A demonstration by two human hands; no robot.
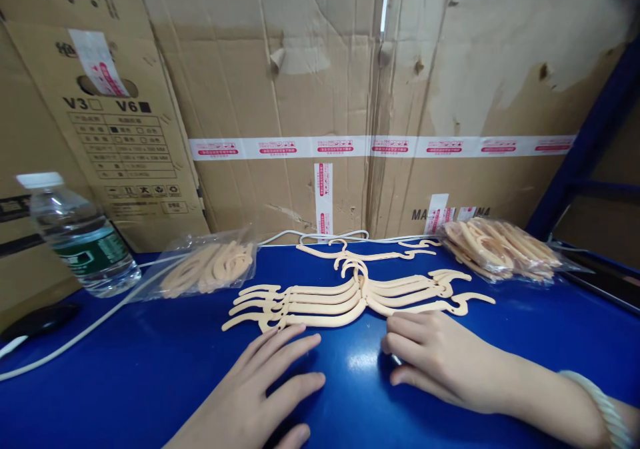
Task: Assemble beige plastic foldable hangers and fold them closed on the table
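Several beige plastic folding clothes hangers (325,319) lie overlapped in a row on the blue tabletop (345,395), their hooks bunched at the middle. Behind them is another beige hanger (373,257), partly covered by the hooks. My left hand (260,382) is open, fingers spread, with its fingertips at the near edge of the row's left side. Below the right side of the row, my right hand (440,362) rests on the table with curled fingers. A small shiny bit shows between its thumb and fingers, too hidden to name.
A clear bag of beige hangers (210,265) lies at the left, and a fuller bag (500,249) at the back right. A water bottle (85,242), a black mouse-like object (40,319) and a white cable (95,335) are at the left. Cardboard (280,102) stands behind.
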